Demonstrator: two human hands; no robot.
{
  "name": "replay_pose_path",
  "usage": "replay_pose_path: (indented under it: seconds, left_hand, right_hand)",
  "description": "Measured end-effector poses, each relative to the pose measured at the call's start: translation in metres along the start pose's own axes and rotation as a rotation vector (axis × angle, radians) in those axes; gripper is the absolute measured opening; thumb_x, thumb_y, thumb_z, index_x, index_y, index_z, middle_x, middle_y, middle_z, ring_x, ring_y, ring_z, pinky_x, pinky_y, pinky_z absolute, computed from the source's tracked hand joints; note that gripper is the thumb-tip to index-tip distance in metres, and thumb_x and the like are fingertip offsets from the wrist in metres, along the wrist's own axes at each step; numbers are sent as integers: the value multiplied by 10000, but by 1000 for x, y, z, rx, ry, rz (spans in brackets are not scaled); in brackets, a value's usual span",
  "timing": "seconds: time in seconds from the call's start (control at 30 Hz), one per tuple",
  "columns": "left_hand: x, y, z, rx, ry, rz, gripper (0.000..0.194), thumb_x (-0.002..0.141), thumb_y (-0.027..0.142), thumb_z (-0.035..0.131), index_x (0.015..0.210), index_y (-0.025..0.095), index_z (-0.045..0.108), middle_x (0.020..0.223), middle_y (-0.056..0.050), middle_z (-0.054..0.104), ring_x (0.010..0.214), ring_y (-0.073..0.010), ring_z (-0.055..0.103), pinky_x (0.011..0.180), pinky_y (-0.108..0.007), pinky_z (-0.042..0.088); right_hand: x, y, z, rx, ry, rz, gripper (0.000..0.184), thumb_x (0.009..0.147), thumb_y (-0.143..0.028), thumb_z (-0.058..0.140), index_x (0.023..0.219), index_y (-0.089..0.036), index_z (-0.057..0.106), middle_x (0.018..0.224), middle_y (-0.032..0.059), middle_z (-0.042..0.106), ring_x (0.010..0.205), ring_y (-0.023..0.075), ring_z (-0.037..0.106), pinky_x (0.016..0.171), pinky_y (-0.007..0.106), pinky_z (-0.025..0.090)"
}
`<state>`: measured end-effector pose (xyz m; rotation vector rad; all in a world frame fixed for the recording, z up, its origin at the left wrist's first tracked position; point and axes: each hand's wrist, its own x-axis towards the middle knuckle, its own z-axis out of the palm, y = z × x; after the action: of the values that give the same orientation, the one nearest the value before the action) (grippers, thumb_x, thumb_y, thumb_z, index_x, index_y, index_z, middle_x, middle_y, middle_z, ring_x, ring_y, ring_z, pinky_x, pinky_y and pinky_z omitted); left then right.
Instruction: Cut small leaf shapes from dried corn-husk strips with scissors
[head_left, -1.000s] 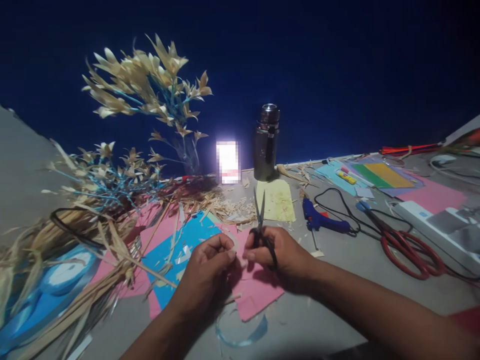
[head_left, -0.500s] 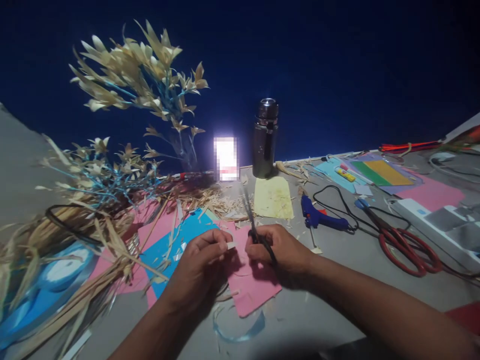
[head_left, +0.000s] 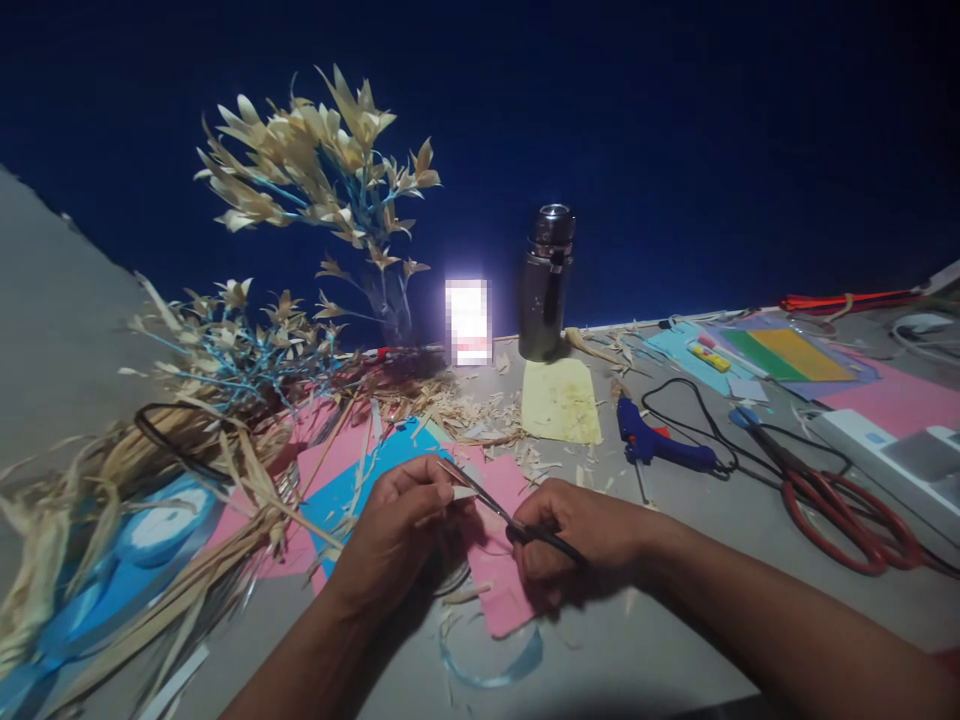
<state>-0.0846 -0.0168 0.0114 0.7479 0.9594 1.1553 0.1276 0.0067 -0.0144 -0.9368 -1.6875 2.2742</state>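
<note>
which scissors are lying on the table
The red-handled scissors, lying right of the blue glue gun. The black-handled scissors are instead held in the right hand.

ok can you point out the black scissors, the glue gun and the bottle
Black scissors [head_left: 502, 513]: head view, on the blades near the handles.
Glue gun [head_left: 673, 452]: head view, on its blue handle.
Bottle [head_left: 538, 308]: head view, on its dark body.

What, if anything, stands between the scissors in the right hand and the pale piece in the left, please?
Nothing visible does: the blades of the scissors in the right hand lie right by the pale piece in the left hand. Whether they touch it, I cannot tell.
</note>
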Motion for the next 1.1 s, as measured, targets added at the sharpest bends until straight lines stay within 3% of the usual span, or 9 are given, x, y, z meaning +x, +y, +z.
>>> replay_pose_path:
  seconds: [0.13,0.37,0.43,0.6,0.7,0.8,0.9,1.1]
  left_hand:
    - [1,-1,0,24,-6,-27,117,637,181,746,618,163,632,579,-19,645,520,-195,638,556,-326,534]
    - [4,2,-2,1,-16,-15,134,585,168,786,585,152,654,563,15,598,520,-156,609,565,-297,532]
    - [5,3,-3,-7,-53,-29,143,597,171,790,574,155,650,528,29,560,505,-147,590,570,-292,524]
    - [6,-4,-9,59,-130,-55,206,633,197,816,566,156,625,640,9,609,550,-125,581,556,-247,464]
    - [7,-12,-13,191,-171,-26,177,673,187,808,605,155,648,669,6,629,580,-104,548,575,-223,430]
    - [7,-19,-13,253,-196,-37,169,690,173,807,618,152,655,679,-6,644,620,-113,558,598,-223,425]
    - [6,-22,-7,168,-191,-83,193,720,227,810,637,144,657,660,-14,642,573,-107,541,568,-227,414]
    - [1,-33,9,-80,-132,-137,218,778,348,785,822,180,654,585,-6,619,539,-141,560,563,-269,461]
  right_hand:
    - [1,0,0,2,37,17,472,713,-554,805,632,-118,644,565,16,638,442,83,563,377,147,367]
    - [3,2,-2,-1,74,76,356,695,-383,834,559,-125,629,455,-21,581,326,50,425,287,148,243]
    - [5,2,0,81,78,86,336,674,-358,845,569,-125,627,458,-13,588,337,60,452,304,152,284]
    - [11,4,5,376,244,-170,298,635,-254,890,774,-139,653,603,-24,617,499,98,575,446,179,442]
    - [12,4,7,421,320,-269,316,666,-226,881,882,-156,661,712,-10,642,554,102,576,480,192,451]
    - [12,5,10,411,348,-323,323,633,-177,891,857,-143,661,712,-23,618,551,72,521,496,173,413]
    - [13,5,15,394,401,-375,312,626,-176,887,821,-137,646,665,-36,585,547,63,480,500,168,373]
    - [16,4,23,317,646,-497,256,701,-260,838,809,-161,629,636,-49,546,537,80,470,504,197,366]
